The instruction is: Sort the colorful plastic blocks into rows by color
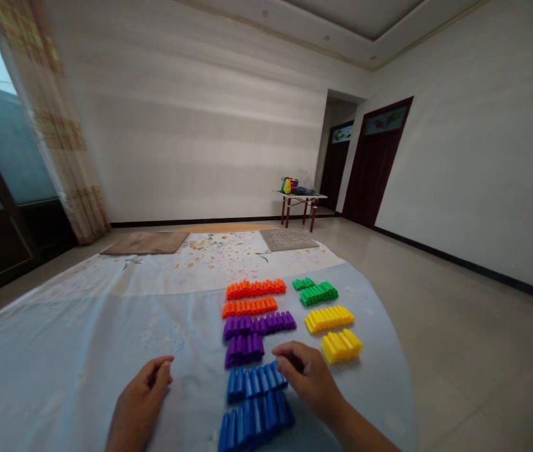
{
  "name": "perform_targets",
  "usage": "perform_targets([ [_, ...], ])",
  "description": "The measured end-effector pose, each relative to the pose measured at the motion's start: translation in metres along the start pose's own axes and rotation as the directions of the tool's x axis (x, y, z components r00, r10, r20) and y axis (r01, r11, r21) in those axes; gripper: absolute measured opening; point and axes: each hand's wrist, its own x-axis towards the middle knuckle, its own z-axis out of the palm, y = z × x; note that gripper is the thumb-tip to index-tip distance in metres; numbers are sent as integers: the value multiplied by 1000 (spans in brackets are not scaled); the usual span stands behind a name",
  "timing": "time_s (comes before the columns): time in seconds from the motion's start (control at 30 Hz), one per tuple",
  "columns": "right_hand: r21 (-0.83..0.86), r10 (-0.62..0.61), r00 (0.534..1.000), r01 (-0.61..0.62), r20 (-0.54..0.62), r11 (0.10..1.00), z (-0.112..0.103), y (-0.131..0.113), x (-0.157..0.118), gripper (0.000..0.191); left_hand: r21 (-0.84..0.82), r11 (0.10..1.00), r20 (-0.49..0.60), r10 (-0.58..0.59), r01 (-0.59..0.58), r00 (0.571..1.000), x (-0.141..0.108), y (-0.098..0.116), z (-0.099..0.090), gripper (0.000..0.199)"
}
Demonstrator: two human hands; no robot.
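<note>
Blue pieces point(257, 414) lie just left of the right grip point(312, 378), which meets the upper row's end — clamped or not, I can't tell. Glossy, slim, two rows; left grip point(142, 397) apart, fingers curled together.

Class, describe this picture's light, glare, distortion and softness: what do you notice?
Head view: the window at left is bright; soft light bands cross the far wall; blue pieces carry glossy streaks; the door leans, suggesting wide-angle distortion; the distant multicoloured item lacks fine detail.
</note>
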Motion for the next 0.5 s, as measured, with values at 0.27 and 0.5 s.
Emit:
perform_targets([
  [0.27,90,32,999,-32,3,995,-1,25,-3,26,139,988,140,43,-63,989,-15,19,-6,33],
  [0.5,111,65,998,-64,-9,992,1,37,0,24,187,981,146,29,-56,989,-51,2,5,34],
])
